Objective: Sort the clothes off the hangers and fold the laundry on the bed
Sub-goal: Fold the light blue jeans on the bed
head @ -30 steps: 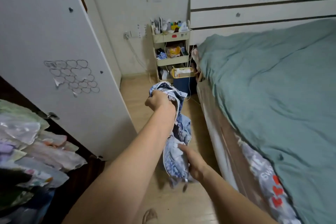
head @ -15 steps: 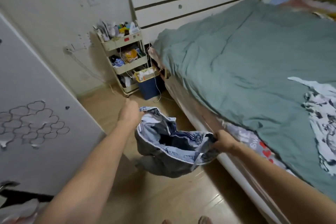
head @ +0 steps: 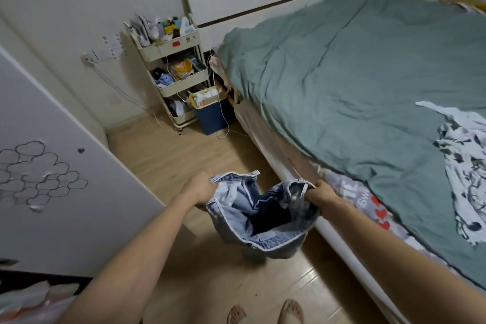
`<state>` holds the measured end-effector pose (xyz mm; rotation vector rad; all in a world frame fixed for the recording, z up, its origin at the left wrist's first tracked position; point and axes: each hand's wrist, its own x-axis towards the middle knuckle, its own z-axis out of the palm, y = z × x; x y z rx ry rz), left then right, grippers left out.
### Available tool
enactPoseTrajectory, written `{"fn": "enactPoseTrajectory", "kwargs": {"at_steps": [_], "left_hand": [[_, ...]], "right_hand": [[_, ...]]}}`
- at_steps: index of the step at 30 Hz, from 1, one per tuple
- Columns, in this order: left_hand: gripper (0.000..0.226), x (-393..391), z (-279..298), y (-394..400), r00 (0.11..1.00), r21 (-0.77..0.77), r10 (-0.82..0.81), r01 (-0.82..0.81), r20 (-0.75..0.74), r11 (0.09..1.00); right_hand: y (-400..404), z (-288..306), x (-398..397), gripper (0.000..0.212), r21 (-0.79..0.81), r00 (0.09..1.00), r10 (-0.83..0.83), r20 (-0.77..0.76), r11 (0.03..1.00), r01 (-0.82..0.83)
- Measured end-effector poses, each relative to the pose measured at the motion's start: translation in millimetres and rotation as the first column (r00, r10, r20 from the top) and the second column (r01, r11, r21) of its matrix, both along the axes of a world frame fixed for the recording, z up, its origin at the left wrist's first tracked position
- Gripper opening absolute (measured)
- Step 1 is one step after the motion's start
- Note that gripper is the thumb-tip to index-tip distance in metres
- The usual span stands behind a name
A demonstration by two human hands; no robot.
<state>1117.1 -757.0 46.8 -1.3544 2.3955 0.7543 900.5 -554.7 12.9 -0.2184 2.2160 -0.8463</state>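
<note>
Starting with the largest item, note the bed (head: 368,81) filling the frame from 12 to 4 o'clock, covered by a green duvet (head: 342,66). One black-and-white patterned garment (head: 462,166) already lies on the duvet at 3 o'clock; it looks laid out rather than folded, though its far part is cut off by the frame edge.

Next, locate the white wardrobe door (head: 65,192) at 9 o'clock, standing open. Bagged or stacked items show at the 8 o'clock corner; what they are cannot be determined.

At 11 o'clock, a three-tier cart (head: 173,66) stands against the wall, with a blue bin (head: 213,118) just beside it at the head of the bed.

At centre, slightly toward 6 o'clock, you hold the denim shorts (head: 263,218) above the floor, just beside the bed edge and not yet on it. Your left hand (head: 200,189) grips one side of the waistband with fingers curled round the fabric; your right hand (head: 319,193) pinches the opposite side. The waist is spread open between them.

Judged progress: early. No hanger is on the shorts, so that step appears done. Remaining: move the shorts onto the duvet, fold them, and fold the patterned garment.
</note>
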Motion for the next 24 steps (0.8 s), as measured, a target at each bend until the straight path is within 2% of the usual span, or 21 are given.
{"fn": "enactPoseTrajectory", "kwargs": {"at_steps": [2,3,4,6,7,8,9,10,11,12,13,14,15,16,18,19,20,21,22,23,24], "left_hand": [[0.022,-11.9,8.1,-2.8,0.971,0.03,0.187,-0.184,-0.147,0.982],[0.027,-24.9,19.7,-8.9,0.923,-0.001,0.274,-0.285,-0.271,0.959],[0.032,-40.9,38.8,-14.9,0.84,-0.044,0.328,-0.383,-0.433,0.923],[0.04,-63.9,81.2,-17.8,0.61,-0.144,0.205,-0.473,-0.765,0.869],[0.041,-66.9,90.6,-16.1,0.517,-0.176,0.113,-0.477,-0.848,0.861],[0.038,-63.2,83.8,-12.8,0.531,-0.188,0.081,-0.432,-0.843,0.882],[0.032,-55.2,64.2,-6.2,0.695,-0.227,0.062,-0.317,-0.716,0.921],[0.027,-41.8,37.1,10.4,0.92,-0.235,0.006,-0.107,-0.392,0.966],[0.025,-21.9,8.2,31.9,0.995,-0.148,-0.103,0.1,-0.014,0.984],[0.026,-5.9,-11.4,45.1,0.963,-0.063,-0.148,0.166,0.226,0.984],[0.027,2.3,-18.0,49.0,0.95,-0.057,-0.113,0.135,0.29,0.989],[0.027,1.0,-14.9,43.4,0.974,-0.087,0.002,0.019,0.227,0.996],[0.026,-6.1,-6.3,31.2,0.982,-0.108,0.173,-0.165,0.072,0.98],[0.024,-18.0,9.4,17.5,0.942,-0.124,0.316,-0.329,-0.117,0.936],[0.03,-43.2,49.0,-4.3,0.784,-0.059,0.404,-0.486,-0.472,0.872],[0.034,-50.4,62.6,-4.5,0.703,-0.023,0.386,-0.496,-0.598,0.868],[0.036,-51.3,69.9,1.3,0.674,-0.019,0.357,-0.482,-0.647,0.876],[0.036,-47.5,69.0,8.2,0.71,-0.065,0.295,-0.432,-0.639,0.9],[0.032,-40.9,59.3,17.1,0.817,-0.128,0.23,-0.345,-0.528,0.93],[0.026,-31.3,42.9,24.3,0.921,-0.147,0.175,-0.238,-0.348,0.96],[0.022,-20.7,30.1,27.8,0.975,-0.142,0.144,-0.169,-0.171,0.975]], "right_hand": [[-4.2,19.1,-9.7,0.005,-0.079,0.989,0.141,-0.035,0.987,-0.143],[-17.0,34.7,-22.5,0.005,-0.171,0.981,0.154,-0.116,0.97,-0.172],[-33.0,54.4,-37.5,0.018,-0.268,0.962,0.141,-0.233,0.942,-0.203],[-59.4,99.2,-55.3,0.028,-0.359,0.831,0.023,-0.555,0.895,-0.264],[-62.9,108.0,-55.7,0.029,-0.378,0.727,-0.046,-0.685,0.875,-0.301],[-55.8,105.2,-49.7,0.028,-0.351,0.639,-0.073,-0.765,0.881,-0.319],[-38.7,84.7,-36.6,0.024,-0.244,0.622,0.024,-0.782,0.908,-0.342],[-14.0,59.0,-11.7,0.016,0.011,0.643,0.299,-0.705,0.912,-0.411],[16.8,26.3,10.4,0.008,0.323,0.614,0.638,-0.465,0.768,-0.553],[44.3,4.5,27.4,0.007,0.486,0.526,0.83,-0.183,0.542,-0.686],[57.6,-9.2,26.1,0.013,0.542,0.516,0.855,-0.049,0.457,-0.705],[54.2,-9.9,13.0,0.022,0.542,0.588,0.805,-0.08,0.53,-0.652],[41.2,-1.3,-6.2,0.026,0.499,0.667,0.712,-0.218,0.669,-0.551],[25.1,13.0,-25.6,0.026,0.419,0.725,0.579,-0.374,0.802,-0.425],[-9.8,56.9,-56.1,0.026,0.279,0.685,0.367,-0.629,0.929,-0.242],[-16.9,70.0,-64.4,0.026,0.186,0.65,0.273,-0.71,0.962,-0.201],[-16.0,76.9,-65.6,0.024,0.124,0.633,0.195,-0.749,0.98,-0.155],[-6.4,72.3,-62.6,0.02,0.12,0.628,0.174,-0.758,0.984,-0.129],[7.9,64.4,-52.8,0.016,0.195,0.639,0.247,-0.728,0.969,-0.153],[24.0,47.9,-41.7,0.012,0.321,0.677,0.385,-0.627,0.92,-0.226],[41.8,32.3,-30.8,0.008,0.428,0.715,0.521,-0.467,0.84,-0.332]]}}
